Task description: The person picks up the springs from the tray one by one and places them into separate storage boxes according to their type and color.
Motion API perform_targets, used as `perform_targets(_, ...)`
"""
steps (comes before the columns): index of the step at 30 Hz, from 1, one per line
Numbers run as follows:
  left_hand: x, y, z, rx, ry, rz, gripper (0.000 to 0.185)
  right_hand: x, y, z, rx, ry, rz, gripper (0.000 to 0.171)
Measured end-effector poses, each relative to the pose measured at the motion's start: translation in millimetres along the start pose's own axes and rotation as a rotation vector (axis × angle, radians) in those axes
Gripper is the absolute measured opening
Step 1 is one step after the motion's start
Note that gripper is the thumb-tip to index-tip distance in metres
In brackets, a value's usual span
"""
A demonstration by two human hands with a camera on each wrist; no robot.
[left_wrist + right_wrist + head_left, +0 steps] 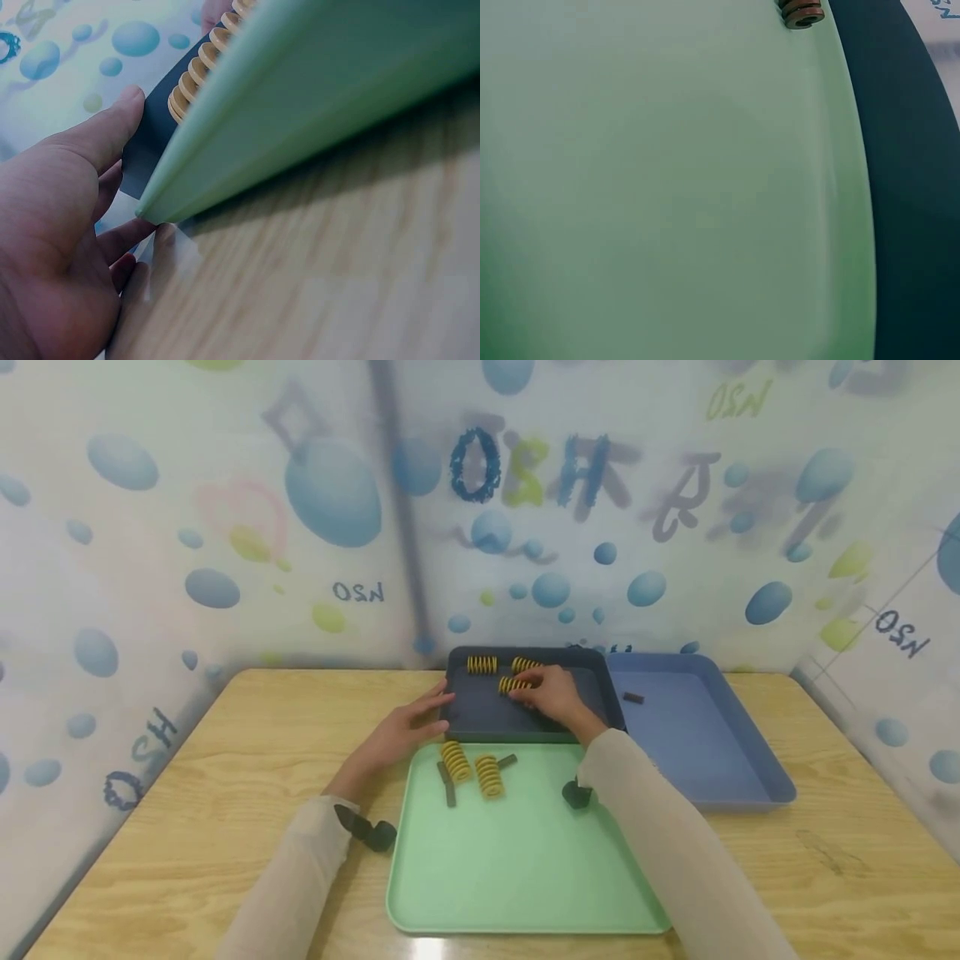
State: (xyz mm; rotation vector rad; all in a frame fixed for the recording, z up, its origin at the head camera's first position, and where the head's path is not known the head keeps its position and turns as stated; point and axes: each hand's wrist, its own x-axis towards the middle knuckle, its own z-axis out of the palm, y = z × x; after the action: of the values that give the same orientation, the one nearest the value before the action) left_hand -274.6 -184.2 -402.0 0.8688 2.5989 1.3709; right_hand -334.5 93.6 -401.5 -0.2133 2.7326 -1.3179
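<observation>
Gripping-wise: the left hand (405, 727), left of centre in the head view, isn't clamped on anything. Its fingers lie fairly straight, tips against the left rim of the dark tray (480, 722), like it's bracing it. The left wrist view backs this up: thumb (105, 131) stretched out beside the dark tray's corner, other fingers loose on the wooden table (225, 760).

Moving right, the right hand (551, 693) sits inside the dark tray with fingers curled over a yellow spring (513, 684). Looks like a pinch on it, though the fingertips hide the actual contact. Two more springs lie at the tray's far edge, one at (482, 664) and one at (525, 663).

My read is it's the pick-up step: springs come out of the dark tray and land in the green tray (517, 860) below it, where two springs (455, 760) already lie with small dark bars (447, 783). Next move would need a clean lift over the dark tray's raised lip, then a short pull toward the bottom of the frame.

Room: lower half of the green tray is wide open. The blue tray (705, 752) at right butts against the dark one, holding just one small dark piece (633, 697). Walls close in behind, so the free direction is toward the camera.
</observation>
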Motion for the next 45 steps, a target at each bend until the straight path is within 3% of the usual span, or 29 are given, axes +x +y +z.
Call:
perform_targets(3, 0.6, 1.7, -0.6, 0.001, 0.001, 0.002, 0.051, -1.7, -0.7, -2.0, 0.016, 0.003, 0.001, 0.041)
perform_targets(11, 8.5, -31.0, 2.6, 0.027, -0.003, 0.004, 0.054, -2.0, -0.5, -3.7, 0.039, 0.000, 0.020, 0.041)
perform_targets(19, -1.4, 11.1, -3.8, 0.015, -0.022, -0.014, 0.051, -1.4, -1.1, -9.0, 0.048, 0.002, 0.021, 0.039)
perform_targets(29, -3.1, 12.4, -3.8, 0.004, -0.022, -0.021, 0.051, -7.4, -5.6, -18.8, 0.050, -0.013, 0.001, 0.043)
perform_targets(39, -2.6, 12.4, -3.5, -0.004, -0.023, -0.016, 0.051, -22.2, -18.3, -31.2, 0.134, 0.007, -0.020, 0.047)
perform_targets(45, 2.0, -6.5, -0.1, -0.009, -0.016, -0.011, 0.052, -33.6, -23.0, -35.9, 0.140, 0.010, -0.056, 0.047)
